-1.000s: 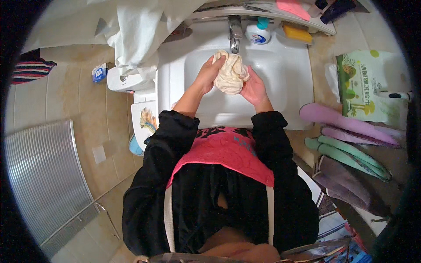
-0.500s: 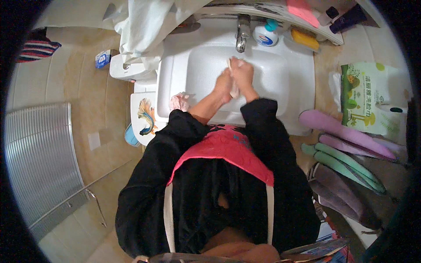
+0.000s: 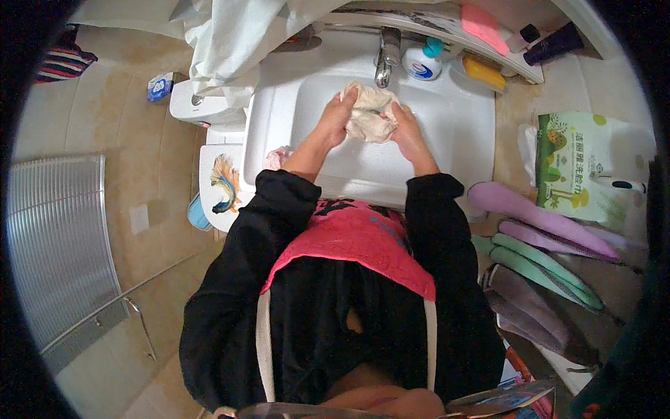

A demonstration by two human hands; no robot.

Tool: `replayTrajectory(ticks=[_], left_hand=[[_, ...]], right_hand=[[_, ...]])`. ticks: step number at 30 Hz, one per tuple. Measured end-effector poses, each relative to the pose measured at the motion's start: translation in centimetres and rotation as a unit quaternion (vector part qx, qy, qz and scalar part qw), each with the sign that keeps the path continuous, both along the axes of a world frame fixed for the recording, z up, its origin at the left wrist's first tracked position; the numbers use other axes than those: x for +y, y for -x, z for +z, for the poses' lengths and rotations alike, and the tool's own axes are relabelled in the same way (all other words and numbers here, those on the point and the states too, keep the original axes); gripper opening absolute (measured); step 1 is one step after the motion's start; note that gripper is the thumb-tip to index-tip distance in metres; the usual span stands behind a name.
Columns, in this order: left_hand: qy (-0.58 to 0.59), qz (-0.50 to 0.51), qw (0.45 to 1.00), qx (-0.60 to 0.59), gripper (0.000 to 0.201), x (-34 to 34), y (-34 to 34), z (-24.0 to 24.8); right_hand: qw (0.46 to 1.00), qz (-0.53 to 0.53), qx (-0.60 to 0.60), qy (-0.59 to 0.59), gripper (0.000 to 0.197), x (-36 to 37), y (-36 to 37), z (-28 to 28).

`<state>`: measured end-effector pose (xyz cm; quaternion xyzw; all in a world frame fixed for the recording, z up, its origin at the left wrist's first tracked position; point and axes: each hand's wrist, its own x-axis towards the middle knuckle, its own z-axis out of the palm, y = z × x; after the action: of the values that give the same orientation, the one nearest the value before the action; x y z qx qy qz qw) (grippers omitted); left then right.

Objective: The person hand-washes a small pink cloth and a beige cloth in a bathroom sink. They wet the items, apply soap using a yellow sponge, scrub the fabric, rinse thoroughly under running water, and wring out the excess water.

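Since half a second ago, our left hand (image 3: 338, 115) and right hand (image 3: 407, 133) spread apart, fingers clenched on the cloth (image 3: 368, 114) over the sink (image 3: 457, 129), under the tap (image 3: 383, 64). Wring firmly, staying low.

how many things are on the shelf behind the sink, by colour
pink: 1, a flat pink block
yellow: 1, a yellow bar
white with teal cap: 1, a soap bottle
dark purple: 1, a dark tube
total: 4
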<state>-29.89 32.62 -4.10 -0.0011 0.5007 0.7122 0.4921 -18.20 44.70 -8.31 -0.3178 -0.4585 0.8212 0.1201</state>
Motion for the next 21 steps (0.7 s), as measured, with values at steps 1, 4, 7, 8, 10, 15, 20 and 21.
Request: replayTrajectory(ticks=[1,4,7,8,10,15,20,21], left_hand=[[-0.01,0.006,1.0,0.01,0.038,-0.2,0.3,0.5],[-0.101,0.02,0.994,-0.034,0.037,-0.8,0.3,2.3],[-0.176,0.004,0.98,-0.092,0.037,-0.4,-0.7,3.0],[-0.171,-0.017,0.98,-0.104,0.036,0.0,-0.8,2.3],[-0.154,-0.05,0.978,-0.13,0.035,0.0,-1.0,0.9],[-0.053,0.067,0.994,-0.072,0.035,0.1,-0.5,-3.6],[0.002,0.177,0.984,-0.027,0.021,1.6,-5.3,-4.1],[0.022,0.185,0.981,-0.05,0.018,1.8,-5.7,-3.4]], right_hand=[[0.995,0.076,0.054,0.032,0.051,1.2,-0.9,0.1],[0.98,0.036,0.16,0.113,0.049,1.2,-3.7,4.0],[0.896,0.011,0.264,0.358,0.057,-0.2,-3.1,2.3],[0.874,0.01,0.281,0.395,0.058,-1.1,-2.7,1.4],[0.881,0.023,0.272,0.385,0.062,-2.4,-2.3,1.2],[0.997,0.052,0.011,0.06,0.042,-4.4,-0.9,2.5],[0.928,-0.047,-0.139,-0.343,0.036,-3.9,3.3,2.4],[0.944,-0.078,-0.141,-0.29,0.034,-3.5,3.6,2.8]])
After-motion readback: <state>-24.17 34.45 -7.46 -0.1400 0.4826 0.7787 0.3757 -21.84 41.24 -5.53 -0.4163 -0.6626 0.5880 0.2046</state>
